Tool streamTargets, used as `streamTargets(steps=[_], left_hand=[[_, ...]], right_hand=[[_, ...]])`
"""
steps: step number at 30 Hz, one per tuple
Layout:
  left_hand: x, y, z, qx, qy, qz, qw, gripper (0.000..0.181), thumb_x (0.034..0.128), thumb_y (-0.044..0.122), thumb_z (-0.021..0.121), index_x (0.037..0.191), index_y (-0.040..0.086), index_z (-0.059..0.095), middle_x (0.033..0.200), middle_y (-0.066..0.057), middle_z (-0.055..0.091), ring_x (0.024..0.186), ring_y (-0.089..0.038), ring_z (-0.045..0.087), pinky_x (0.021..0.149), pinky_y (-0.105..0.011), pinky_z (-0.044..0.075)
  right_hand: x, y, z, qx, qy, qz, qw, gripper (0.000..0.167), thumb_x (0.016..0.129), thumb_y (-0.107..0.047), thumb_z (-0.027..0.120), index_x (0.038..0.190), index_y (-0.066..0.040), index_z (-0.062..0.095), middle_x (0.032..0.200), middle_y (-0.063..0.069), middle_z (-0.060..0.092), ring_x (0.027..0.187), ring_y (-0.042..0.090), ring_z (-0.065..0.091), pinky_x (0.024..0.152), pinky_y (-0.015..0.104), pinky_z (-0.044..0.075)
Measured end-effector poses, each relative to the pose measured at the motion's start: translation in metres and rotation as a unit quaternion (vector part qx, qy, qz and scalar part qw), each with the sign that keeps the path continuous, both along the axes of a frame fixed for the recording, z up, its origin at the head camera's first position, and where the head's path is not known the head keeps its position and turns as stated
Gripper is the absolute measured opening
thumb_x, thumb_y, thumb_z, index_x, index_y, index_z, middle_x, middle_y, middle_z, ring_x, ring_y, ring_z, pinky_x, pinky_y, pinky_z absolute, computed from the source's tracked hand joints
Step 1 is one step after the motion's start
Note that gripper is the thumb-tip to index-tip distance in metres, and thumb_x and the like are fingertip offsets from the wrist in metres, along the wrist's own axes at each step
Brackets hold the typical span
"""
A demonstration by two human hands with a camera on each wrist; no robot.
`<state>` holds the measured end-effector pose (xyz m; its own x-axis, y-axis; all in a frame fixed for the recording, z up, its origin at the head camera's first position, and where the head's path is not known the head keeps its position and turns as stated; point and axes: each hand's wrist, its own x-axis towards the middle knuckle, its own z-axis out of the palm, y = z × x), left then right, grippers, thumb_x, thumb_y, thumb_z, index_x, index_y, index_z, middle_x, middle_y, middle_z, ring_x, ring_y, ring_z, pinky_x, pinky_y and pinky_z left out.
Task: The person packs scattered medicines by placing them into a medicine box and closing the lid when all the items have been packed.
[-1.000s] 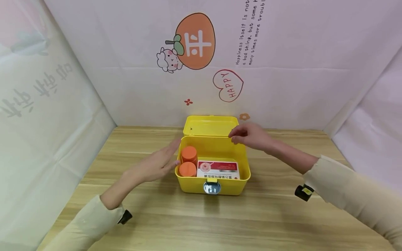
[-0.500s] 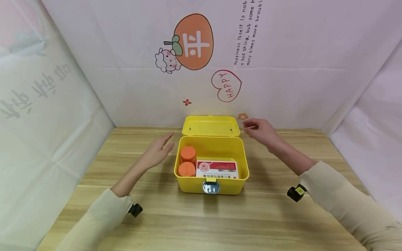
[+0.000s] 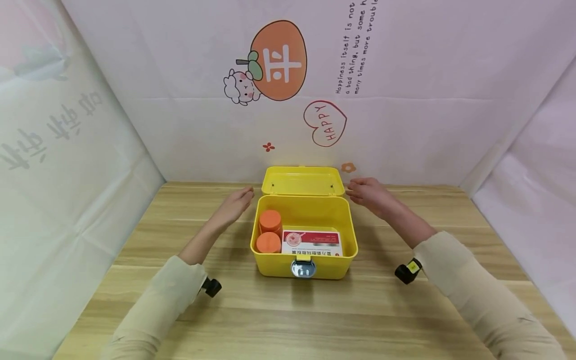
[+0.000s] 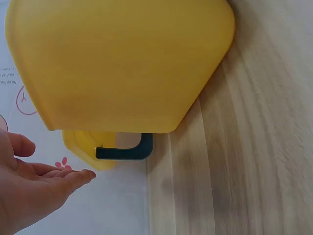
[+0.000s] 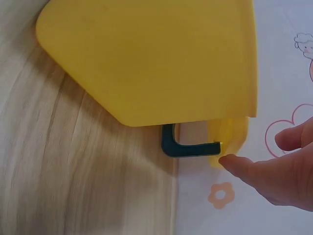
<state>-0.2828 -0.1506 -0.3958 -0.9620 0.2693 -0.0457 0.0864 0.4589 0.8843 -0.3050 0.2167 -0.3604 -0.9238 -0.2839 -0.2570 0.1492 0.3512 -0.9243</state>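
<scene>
A yellow storage box (image 3: pixel 274 266) stands on the table with its lid (image 3: pixel 303 181) swung back toward the rear wall. Inside at the left are two orange-capped containers, one cap (image 3: pixel 270 219) behind the other (image 3: pixel 268 243). Beside them lies a white and red carton (image 3: pixel 312 243). My left hand (image 3: pixel 234 204) hovers off the lid's left edge, fingers extended. Off the right edge is my right hand (image 3: pixel 371 196), its fingers relaxed and holding nothing. A dark green handle, hidden in the head view, shows behind the box in the left wrist view (image 4: pixel 124 152) and right wrist view (image 5: pixel 190 149).
A clear latch (image 3: pixel 303 268) hangs on the box's front. The wooden table (image 3: pixel 306 320) ends at a white cloth wall (image 3: pixel 216 135) with printed drawings, close behind the lid. More white cloth (image 3: pixel 67 200) lines both sides.
My right hand has shifted right, from the box's rear corner to beside the lid. My left hand has come off the box's left side and moved back near the lid's left edge.
</scene>
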Motion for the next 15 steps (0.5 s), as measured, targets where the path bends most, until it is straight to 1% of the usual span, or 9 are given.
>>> streamTargets(steps=[1, 3, 6, 7, 8, 10, 12, 13, 15], left_hand=[[-0.003, 0.002, -0.001, 0.011, -0.007, 0.003, 0.9999, 0.056, 0.1095, 0.026, 0.031, 0.155, -0.004, 0.023, 0.161, -0.025, 0.026, 0.148, -0.038, 0.033, 0.119, -0.049, 0.033], [-0.009, 0.006, -0.003, 0.025, -0.008, 0.009, 0.9996, 0.053, 0.1091, 0.023, 0.031, 0.151, -0.009, 0.032, 0.143, -0.032, 0.049, 0.132, -0.037, 0.052, 0.113, -0.042, 0.044], [-0.014, 0.012, -0.005, 0.016, 0.003, 0.023, 0.9996, 0.051, 0.1085, 0.022, 0.033, 0.146, -0.012, 0.039, 0.131, -0.032, 0.057, 0.120, -0.035, 0.057, 0.107, -0.040, 0.049], [-0.016, 0.014, -0.005, 0.015, 0.006, 0.027, 0.9995, 0.048, 0.1082, 0.022, 0.033, 0.139, -0.013, 0.046, 0.115, -0.030, 0.060, 0.105, -0.033, 0.058, 0.098, -0.035, 0.051], [-0.018, 0.015, -0.005, 0.014, 0.009, 0.030, 0.9994, 0.045, 0.1081, 0.022, 0.033, 0.130, -0.013, 0.051, 0.100, -0.027, 0.058, 0.090, -0.031, 0.055, 0.086, -0.031, 0.051], [-0.019, 0.018, -0.005, 0.021, 0.010, 0.035, 0.9991, 0.041, 0.1080, 0.022, 0.034, 0.118, -0.011, 0.057, 0.098, -0.020, 0.060, 0.087, -0.023, 0.057, 0.081, -0.025, 0.051], [-0.020, 0.020, -0.005, 0.036, 0.013, 0.038, 0.9986, 0.036, 0.1077, 0.021, 0.035, 0.104, -0.007, 0.057, 0.078, -0.014, 0.046, 0.069, -0.019, 0.043, 0.065, -0.023, 0.039], [-0.021, 0.021, -0.005, 0.043, 0.013, 0.036, 0.9984, 0.035, 0.1075, 0.020, 0.035, 0.103, -0.006, 0.057, 0.077, -0.012, 0.045, 0.068, -0.017, 0.040, 0.064, -0.024, 0.037], [-0.022, 0.023, -0.005, 0.062, 0.008, 0.031, 0.9976, 0.037, 0.1074, 0.019, 0.035, 0.118, -0.004, 0.062, 0.091, -0.013, 0.061, 0.079, -0.014, 0.054, 0.074, -0.023, 0.050]], right_hand=[[-0.002, 0.000, -0.002, -0.004, -0.001, 0.001, 1.0000, 0.055, 0.110, -0.015, 0.033, 0.153, 0.014, 0.016, 0.160, 0.030, 0.025, 0.146, 0.040, 0.035, 0.120, 0.049, 0.030], [-0.006, -0.001, -0.007, -0.010, 0.001, 0.002, 0.9999, 0.050, 0.110, -0.016, 0.033, 0.148, 0.016, 0.028, 0.150, 0.029, 0.038, 0.136, 0.034, 0.047, 0.119, 0.046, 0.035], [-0.010, -0.002, -0.014, -0.008, 0.009, 0.004, 0.9999, 0.044, 0.110, -0.016, 0.033, 0.138, 0.016, 0.042, 0.132, 0.022, 0.051, 0.112, 0.018, 0.057, 0.112, 0.038, 0.045], [-0.011, -0.003, -0.016, -0.007, 0.011, 0.003, 0.9999, 0.043, 0.110, -0.017, 0.033, 0.136, 0.016, 0.045, 0.129, 0.020, 0.052, 0.106, 0.014, 0.057, 0.108, 0.034, 0.048], [-0.012, -0.003, -0.017, -0.009, 0.013, 0.004, 0.9999, 0.043, 0.110, -0.016, 0.033, 0.136, 0.015, 0.045, 0.129, 0.019, 0.053, 0.102, 0.011, 0.058, 0.104, 0.030, 0.050], [-0.013, -0.004, -0.019, -0.017, 0.016, 0.006, 0.9997, 0.044, 0.110, -0.015, 0.032, 0.140, 0.015, 0.044, 0.133, 0.022, 0.053, 0.099, 0.007, 0.059, 0.097, 0.024, 0.053], [-0.014, -0.006, -0.021, -0.027, 0.016, 0.004, 0.9995, 0.044, 0.109, -0.013, 0.033, 0.142, 0.014, 0.043, 0.138, 0.026, 0.052, 0.096, 0.007, 0.060, 0.091, 0.019, 0.054], [-0.014, -0.007, -0.022, -0.031, 0.017, 0.003, 0.9994, 0.044, 0.109, -0.012, 0.034, 0.143, 0.014, 0.042, 0.140, 0.027, 0.051, 0.095, 0.007, 0.060, 0.088, 0.018, 0.054], [-0.015, -0.008, -0.023, -0.034, 0.020, 0.001, 0.9992, 0.044, 0.109, -0.011, 0.034, 0.146, 0.013, 0.038, 0.143, 0.029, 0.049, 0.094, 0.007, 0.061, 0.086, 0.017, 0.054]])
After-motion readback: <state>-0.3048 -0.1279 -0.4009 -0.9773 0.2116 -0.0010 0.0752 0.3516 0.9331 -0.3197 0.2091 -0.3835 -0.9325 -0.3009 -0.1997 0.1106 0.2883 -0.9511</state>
